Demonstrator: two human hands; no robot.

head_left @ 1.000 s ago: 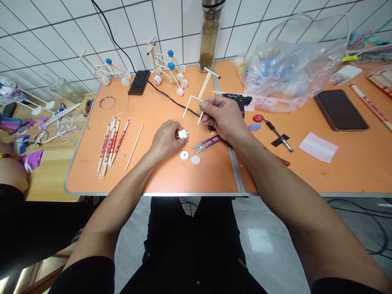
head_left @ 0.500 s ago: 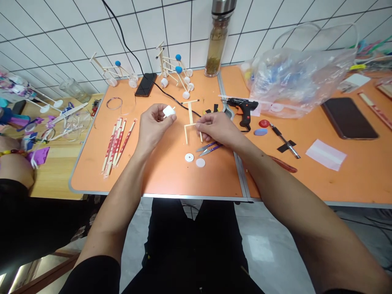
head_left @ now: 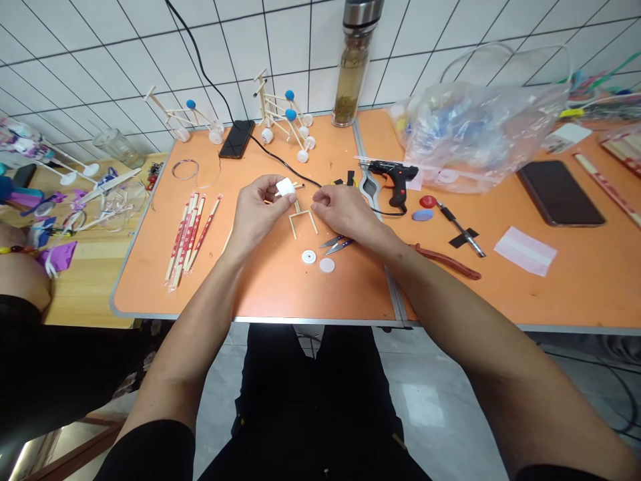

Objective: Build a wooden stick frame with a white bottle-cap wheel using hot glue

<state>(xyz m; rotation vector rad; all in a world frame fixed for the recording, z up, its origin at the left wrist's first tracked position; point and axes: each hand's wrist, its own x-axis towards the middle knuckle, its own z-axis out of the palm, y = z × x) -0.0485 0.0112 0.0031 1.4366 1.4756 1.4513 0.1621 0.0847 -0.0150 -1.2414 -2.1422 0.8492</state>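
Observation:
My left hand (head_left: 258, 210) pinches a small white wheel (head_left: 286, 187) between thumb and fingers, held just above the orange table (head_left: 260, 280). My right hand (head_left: 343, 210) is closed on a small frame of wooden sticks (head_left: 302, 217), whose legs point down toward me. The wheel sits at the frame's far end, where a short stick pokes out. Below the frame, on the table, lie a white wheel (head_left: 309, 256) and a white disc (head_left: 327, 265). Purple-handled snips (head_left: 336, 244) lie under my right wrist.
Wrapped chopsticks (head_left: 190, 234) lie to the left. Finished stick models (head_left: 285, 120), a phone (head_left: 237, 138) with its black cable and a glass bottle (head_left: 354, 67) stand at the back. A black glue gun (head_left: 395, 177), red pliers (head_left: 445, 262), a plastic bag (head_left: 475, 130) and another phone (head_left: 561, 192) are to the right.
My left hand lifted the white wheel from the table and brought it to the stick frame. My right hand lowered and turned the frame toward the left hand.

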